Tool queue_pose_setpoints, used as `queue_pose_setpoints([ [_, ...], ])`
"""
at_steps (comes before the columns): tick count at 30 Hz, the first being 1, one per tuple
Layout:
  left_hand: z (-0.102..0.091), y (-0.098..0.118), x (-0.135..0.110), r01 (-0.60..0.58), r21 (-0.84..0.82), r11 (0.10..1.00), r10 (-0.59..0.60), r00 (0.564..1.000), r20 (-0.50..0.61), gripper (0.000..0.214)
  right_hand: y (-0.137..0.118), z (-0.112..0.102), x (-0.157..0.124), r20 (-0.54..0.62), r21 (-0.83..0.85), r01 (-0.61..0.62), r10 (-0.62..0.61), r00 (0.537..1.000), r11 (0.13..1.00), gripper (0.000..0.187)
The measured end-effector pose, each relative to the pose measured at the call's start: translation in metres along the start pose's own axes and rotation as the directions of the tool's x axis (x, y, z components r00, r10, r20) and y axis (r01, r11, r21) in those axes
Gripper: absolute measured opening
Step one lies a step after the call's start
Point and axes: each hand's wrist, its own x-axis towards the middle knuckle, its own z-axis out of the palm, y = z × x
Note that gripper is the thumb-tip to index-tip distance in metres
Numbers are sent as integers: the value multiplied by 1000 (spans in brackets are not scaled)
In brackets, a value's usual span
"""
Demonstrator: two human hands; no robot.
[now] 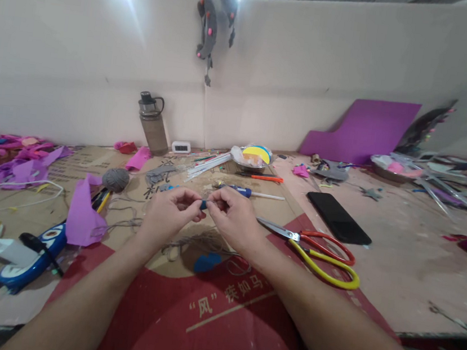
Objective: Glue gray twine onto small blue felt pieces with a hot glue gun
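Observation:
My left hand (171,213) and my right hand (232,216) meet above the middle of the table. Both pinch a small blue piece (203,205) between their fingertips. Under the hands lies loose grey yarn (203,244) on red and brown cardboard (208,308), with a blue felt scrap (207,262) beside it. A grey yarn ball (115,179) rests to the left, and scissors (313,247) with a red and a yellow handle lie just right of my right wrist.
A black phone (338,217) lies right of the scissors. A water bottle (153,124) stands at the back wall, a metal bowl (252,159) next to it. Pink and purple felt scraps (13,162) pile at the left. A purple sheet (360,131) leans on the wall.

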Motion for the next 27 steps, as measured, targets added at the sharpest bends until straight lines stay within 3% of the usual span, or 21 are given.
queue_pose_setpoints([
  [4,-1,-2,0,-70,148,987,76,996,-35,17,1,2,-2,-2,-14,38,-38,999,999,7],
  [11,-2,9,-1,-30,135,990,51,985,-162,15,0,6,-6,-25,54,-1,2,1000,999,13],
  [16,-3,10,1,-8,35,999,14,981,-192,15,-3,4,-7,-7,7,82,-82,997,997,9],
  [20,-2,1,6,0,-120,993,-23,982,-189,18,0,7,-8,36,0,79,-79,996,997,10],
  [24,0,-6,11,6,-318,948,-56,987,-149,22,4,12,-9,128,-16,79,-77,989,997,12],
  [27,-4,-7,16,-29,-371,928,-41,983,-181,23,5,15,-11,212,-35,158,-147,966,987,14],
])
